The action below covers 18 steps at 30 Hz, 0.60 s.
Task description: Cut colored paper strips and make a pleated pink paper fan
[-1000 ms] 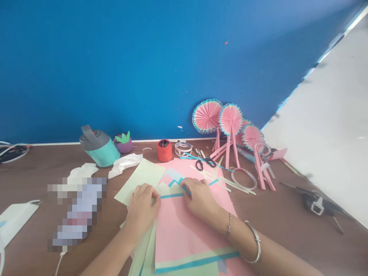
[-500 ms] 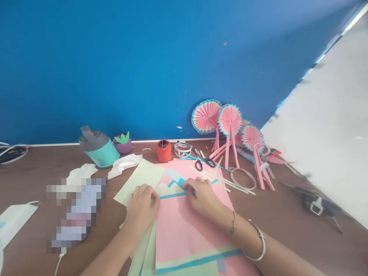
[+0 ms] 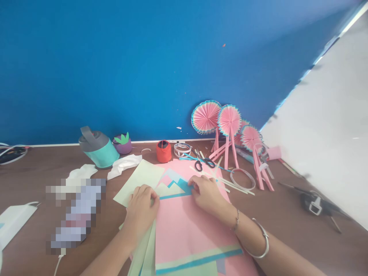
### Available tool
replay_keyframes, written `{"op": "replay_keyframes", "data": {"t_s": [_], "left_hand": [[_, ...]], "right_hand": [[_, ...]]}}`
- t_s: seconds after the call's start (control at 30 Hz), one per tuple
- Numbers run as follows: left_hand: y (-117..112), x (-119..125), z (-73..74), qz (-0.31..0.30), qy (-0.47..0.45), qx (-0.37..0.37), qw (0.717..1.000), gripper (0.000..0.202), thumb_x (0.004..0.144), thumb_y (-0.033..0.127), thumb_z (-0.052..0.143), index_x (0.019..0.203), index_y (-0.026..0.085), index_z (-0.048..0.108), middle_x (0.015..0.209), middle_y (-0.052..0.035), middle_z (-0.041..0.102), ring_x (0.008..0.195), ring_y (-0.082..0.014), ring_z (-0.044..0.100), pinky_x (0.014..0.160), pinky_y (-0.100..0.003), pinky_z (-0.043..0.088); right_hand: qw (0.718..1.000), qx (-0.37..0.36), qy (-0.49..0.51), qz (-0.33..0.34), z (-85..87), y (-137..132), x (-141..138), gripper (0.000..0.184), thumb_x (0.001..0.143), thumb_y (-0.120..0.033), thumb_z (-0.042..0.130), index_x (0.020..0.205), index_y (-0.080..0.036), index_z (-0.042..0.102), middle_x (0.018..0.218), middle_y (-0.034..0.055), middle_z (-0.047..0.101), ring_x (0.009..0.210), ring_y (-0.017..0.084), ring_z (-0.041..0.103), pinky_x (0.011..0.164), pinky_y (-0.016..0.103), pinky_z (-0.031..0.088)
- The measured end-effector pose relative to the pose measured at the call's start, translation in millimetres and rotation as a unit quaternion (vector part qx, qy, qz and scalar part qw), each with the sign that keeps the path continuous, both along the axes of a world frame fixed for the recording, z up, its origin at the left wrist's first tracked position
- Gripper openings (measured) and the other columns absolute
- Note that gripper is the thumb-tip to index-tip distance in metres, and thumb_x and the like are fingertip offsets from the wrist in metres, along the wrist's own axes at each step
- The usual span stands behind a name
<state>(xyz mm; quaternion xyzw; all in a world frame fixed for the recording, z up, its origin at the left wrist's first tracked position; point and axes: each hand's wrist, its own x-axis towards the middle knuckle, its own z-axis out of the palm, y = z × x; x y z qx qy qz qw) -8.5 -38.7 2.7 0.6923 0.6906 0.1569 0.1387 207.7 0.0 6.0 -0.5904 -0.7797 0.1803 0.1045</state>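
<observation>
A pink paper sheet point(image 3: 195, 226) lies in front of me, with blue and pale green bands along its near and far edges. My left hand point(image 3: 143, 203) is closed at its far left corner, thumb and fingers together on the edge. On the far blue band point(image 3: 175, 195), my right hand point(image 3: 208, 194) rests with curled fingers pinched at the edge; its fingertips are partly hidden. Beneath and beyond are a pale green sheet point(image 3: 139, 180), more pink paper point(image 3: 184, 165) and zigzag-cut blue and green pieces point(image 3: 178, 184).
Scissors point(image 3: 205, 161), paper strips point(image 3: 235, 186) and tape rolls point(image 3: 243, 179) lie behind my right hand. Pink pleated paper fans point(image 3: 230, 119) lean at the blue wall. Red string point(image 3: 163, 151), a teal container point(image 3: 102, 151) and tissues point(image 3: 125, 165) stand or lie at the back left.
My right hand has slid a little to the right along the far blue band. My left hand stays at the corner. The pink piece by the back right wall looks different in shape.
</observation>
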Motion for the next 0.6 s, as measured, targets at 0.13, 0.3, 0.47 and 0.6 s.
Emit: {"op": "replay_keyframes", "data": {"t_s": [0.13, 0.3, 0.47, 0.6], "left_hand": [[0, 0, 0.4, 0.003, 0.008, -0.002, 1.0, 0.016, 0.078, 0.018, 0.041, 0.063, 0.022, 0.046, 0.078, -0.002, 0.057, 0.082, -0.0218, 0.052, 0.072, -0.036, 0.037], [-1, -1, 0.1, -0.008, 0.0, 0.007, 1.0, 0.016, 0.078, 0.018, 0.04, 0.064, 0.022, 0.047, 0.078, -0.002, 0.057, 0.082, -0.0214, 0.051, 0.072, -0.036, 0.037], [1, -5, -3.4, -0.013, -0.004, 0.009, 1.0, 0.016, 0.079, 0.02, 0.041, 0.065, 0.022, 0.05, 0.081, -0.0023, 0.058, 0.084, -0.0217, 0.051, 0.074, -0.036, 0.036], [1, -7, -3.0, -0.011, 0.003, 0.012, 1.0, 0.018, 0.081, 0.024, 0.041, 0.067, 0.022, 0.052, 0.085, -0.0028, 0.06, 0.088, -0.023, 0.051, 0.075, -0.037, 0.036]], "right_hand": [[1.0, -0.006, -0.002, 0.0, 4.0, 9, 13, 0.029, 0.07, -0.004, 0.05, 0.091, -0.021, 0.061, 0.075, 0.001, 0.063, 0.079, 0.017, 0.052, 0.07, 0.027, 0.024], [0.998, -0.014, -0.024, -0.055, 16.2, 27, 43, 0.025, 0.071, -0.008, 0.048, 0.085, -0.022, 0.062, 0.08, 0.0007, 0.066, 0.081, 0.018, 0.056, 0.072, 0.028, 0.028], [0.987, -0.034, -0.083, -0.136, 33.5, 36, 72, 0.02, 0.075, -0.014, 0.045, 0.072, -0.022, 0.063, 0.073, 0.0013, 0.065, 0.07, 0.017, 0.057, 0.069, 0.029, 0.032], [0.984, -0.088, -0.1, -0.118, 43.1, 34, 79, 0.021, 0.073, -0.021, 0.05, 0.055, -0.019, 0.06, 0.053, 0.0011, 0.056, 0.056, 0.014, 0.051, 0.061, 0.026, 0.034]]}}
